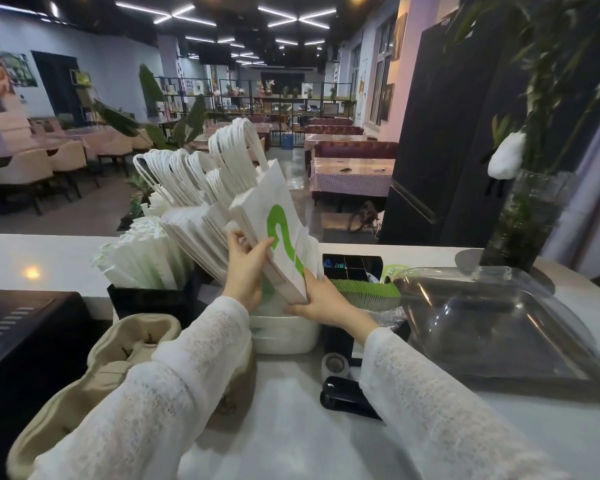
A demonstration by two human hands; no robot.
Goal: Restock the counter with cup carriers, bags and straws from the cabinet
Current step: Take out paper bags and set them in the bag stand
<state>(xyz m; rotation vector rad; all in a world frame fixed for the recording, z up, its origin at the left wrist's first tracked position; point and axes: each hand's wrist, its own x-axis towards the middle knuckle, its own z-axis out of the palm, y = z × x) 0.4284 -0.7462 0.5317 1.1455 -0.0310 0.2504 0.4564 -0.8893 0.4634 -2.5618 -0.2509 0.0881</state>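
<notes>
Head view, at the counter (291, 441). My 2 hands are on a stack of white paper bags (274, 230) with a green mark, which stands tilted toward 11 o'clock, its lower end down in a white tub (284, 332) at centre. My left hand (246, 268) grips the stack from the 9 o'clock side — thumb on the near face, fingers curled behind. My right hand (321, 301) holds the lower corner at 5 o'clock, fingers wrapped under the edge. Both sleeves are white knit.

More white bags (194, 188) with looped handles lean behind the held stack, toward 10 o'clock. Paper-wrapped straws (142, 258) stand in a black holder (146, 299) just beside the bags at 9 o'clock. Beige pulp cup carriers (118, 362) lie stacked at 7 o'clock, partly under my left forearm.

At 3 o'clock of the tub: a black box (352, 266), a green-edged stack (368, 292) whose nature I cannot tell, and a clear plastic cover (492, 323) over a tray. At 5 o'clock — a roll of tape (335, 363) and a black stapler (347, 398), near each other. A glass vase (530, 220) with greenery stands at 2 o'clock.
</notes>
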